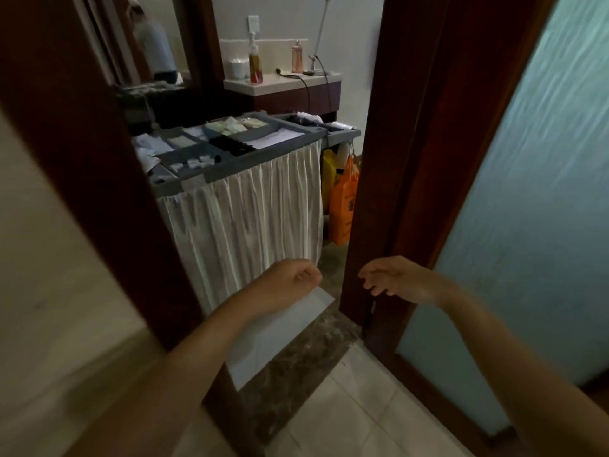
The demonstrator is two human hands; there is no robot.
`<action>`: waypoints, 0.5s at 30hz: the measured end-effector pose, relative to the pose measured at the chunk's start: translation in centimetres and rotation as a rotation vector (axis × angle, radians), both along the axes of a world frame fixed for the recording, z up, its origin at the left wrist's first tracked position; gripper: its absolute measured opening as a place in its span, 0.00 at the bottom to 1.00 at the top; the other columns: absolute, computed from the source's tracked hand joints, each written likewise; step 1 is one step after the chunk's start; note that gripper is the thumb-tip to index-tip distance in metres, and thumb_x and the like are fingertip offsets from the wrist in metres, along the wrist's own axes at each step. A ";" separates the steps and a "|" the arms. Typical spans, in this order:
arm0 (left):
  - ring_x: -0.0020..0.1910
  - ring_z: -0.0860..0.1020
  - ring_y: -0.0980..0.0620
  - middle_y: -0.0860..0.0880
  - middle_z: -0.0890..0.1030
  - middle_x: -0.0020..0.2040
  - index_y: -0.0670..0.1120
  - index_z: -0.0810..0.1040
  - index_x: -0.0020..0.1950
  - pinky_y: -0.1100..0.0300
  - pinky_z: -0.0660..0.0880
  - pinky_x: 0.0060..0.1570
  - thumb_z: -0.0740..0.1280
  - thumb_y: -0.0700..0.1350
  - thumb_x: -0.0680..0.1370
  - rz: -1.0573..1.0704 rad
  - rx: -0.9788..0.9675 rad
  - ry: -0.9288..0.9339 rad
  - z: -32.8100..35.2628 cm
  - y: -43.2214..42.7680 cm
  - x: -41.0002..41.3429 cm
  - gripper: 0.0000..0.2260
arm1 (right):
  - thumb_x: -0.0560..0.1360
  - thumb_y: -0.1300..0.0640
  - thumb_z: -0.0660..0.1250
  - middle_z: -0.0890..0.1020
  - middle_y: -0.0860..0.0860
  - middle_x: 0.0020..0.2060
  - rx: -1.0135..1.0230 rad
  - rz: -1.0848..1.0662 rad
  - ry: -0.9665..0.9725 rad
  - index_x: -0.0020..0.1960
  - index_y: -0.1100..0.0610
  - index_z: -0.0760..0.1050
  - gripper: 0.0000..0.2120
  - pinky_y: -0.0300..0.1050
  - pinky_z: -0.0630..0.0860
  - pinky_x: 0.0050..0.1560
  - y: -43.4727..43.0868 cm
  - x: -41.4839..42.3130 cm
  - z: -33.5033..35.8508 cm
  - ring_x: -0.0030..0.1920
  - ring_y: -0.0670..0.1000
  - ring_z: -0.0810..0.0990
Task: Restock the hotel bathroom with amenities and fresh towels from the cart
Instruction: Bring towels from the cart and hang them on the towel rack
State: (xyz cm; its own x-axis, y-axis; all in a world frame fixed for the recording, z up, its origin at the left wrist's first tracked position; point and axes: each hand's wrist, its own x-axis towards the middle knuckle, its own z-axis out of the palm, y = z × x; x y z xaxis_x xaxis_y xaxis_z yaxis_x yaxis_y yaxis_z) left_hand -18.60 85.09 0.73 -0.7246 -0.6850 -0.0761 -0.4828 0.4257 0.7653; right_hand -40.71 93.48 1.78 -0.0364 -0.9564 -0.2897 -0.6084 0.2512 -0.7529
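Note:
The housekeeping cart [306,135] stands just outside the doorway, with a grey top tray and a white pleated curtain [250,219] down its front. The tray's compartments hold small white packets [197,163], pale sachets [230,127] and a row of dark items [232,145]. My left hand [290,278] hangs in front of the curtain's lower edge, its fingers curled shut with nothing visible in them. To its right, my right hand [392,275] is open with the fingers spread, close to the door frame. No towels are in sight.
A dark wooden door frame [379,192] stands on both sides, and a frosted glass door [534,209] is on the right. An orange bag [344,206] hangs at the cart's right end. A pale grey slab [283,334] lies low by the dark marble threshold [296,374]. Bottles [255,65] sit on a far counter.

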 end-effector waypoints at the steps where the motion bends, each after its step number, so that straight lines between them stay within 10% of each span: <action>1: 0.51 0.78 0.55 0.55 0.79 0.46 0.56 0.76 0.44 0.54 0.75 0.58 0.61 0.48 0.79 0.032 -0.008 0.011 -0.2 -0.9 -1.1 0.07 | 0.80 0.59 0.58 0.79 0.47 0.47 -0.005 0.017 0.003 0.59 0.57 0.75 0.10 0.25 0.72 0.36 -1.1 -1.4 0.0 0.47 0.48 0.80; 12: 0.50 0.76 0.50 0.48 0.79 0.45 0.47 0.78 0.47 0.60 0.70 0.52 0.61 0.43 0.79 0.433 0.098 0.180 -0.4 -12.7 -6.6 0.06 | 0.76 0.60 0.65 0.77 0.54 0.37 -0.128 0.135 -0.139 0.49 0.68 0.76 0.10 0.33 0.75 0.37 -17.3 -7.6 -0.7 0.34 0.43 0.78; 15: 0.45 0.75 0.49 0.42 0.77 0.44 0.44 0.78 0.48 0.58 0.71 0.49 0.62 0.51 0.76 0.482 0.075 0.188 -0.7 -16.5 -6.7 0.12 | 0.77 0.57 0.64 0.81 0.52 0.43 -0.152 0.170 -0.121 0.52 0.58 0.77 0.07 0.41 0.78 0.46 -22.4 -7.1 -1.0 0.42 0.46 0.81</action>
State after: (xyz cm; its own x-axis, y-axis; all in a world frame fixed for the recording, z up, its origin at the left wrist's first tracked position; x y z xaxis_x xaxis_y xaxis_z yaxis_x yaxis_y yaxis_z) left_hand -25.28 68.54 0.04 -0.3338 -0.9419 -0.0362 -0.4615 0.1299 0.8776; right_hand -47.84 71.10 0.79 0.1544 -0.9788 -0.1345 -0.5354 0.0315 -0.8440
